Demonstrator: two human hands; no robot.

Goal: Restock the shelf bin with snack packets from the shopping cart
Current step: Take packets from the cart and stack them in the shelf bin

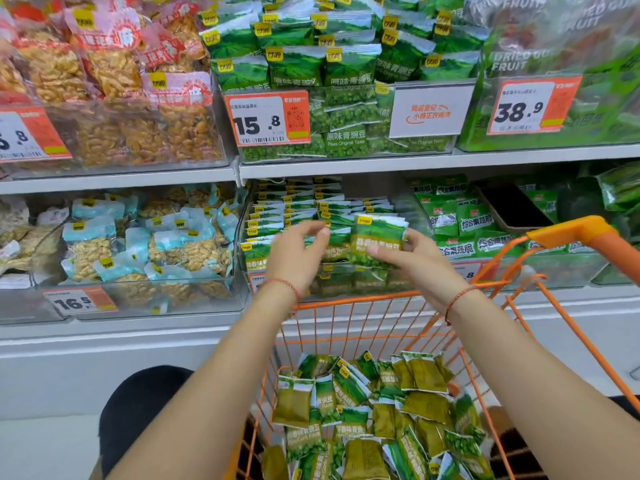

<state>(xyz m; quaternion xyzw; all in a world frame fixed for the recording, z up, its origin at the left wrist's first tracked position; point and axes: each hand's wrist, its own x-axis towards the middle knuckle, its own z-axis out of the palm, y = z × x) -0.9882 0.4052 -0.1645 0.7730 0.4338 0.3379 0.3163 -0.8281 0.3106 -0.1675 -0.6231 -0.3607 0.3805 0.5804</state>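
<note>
My right hand [412,258] grips a small stack of green snack packets [375,239] upright, just in front of the clear shelf bin [242,216] on the lower shelf. Rows of the same green packets [298,206] stand in that bin. To the left of the stack my left hand [298,254] is raised with its fingers curled and its fingertips close to the bin's packets; it holds nothing that I can see. Below my arms the orange shopping cart [571,233] holds several loose green packets [374,410].
A bin of pale blue nut packets [145,244] stands left of the target bin, and one with brighter green packets [467,220] stands right. The upper shelf carries orange nut bags [114,98], green pea packets [311,64] and price tags [270,119].
</note>
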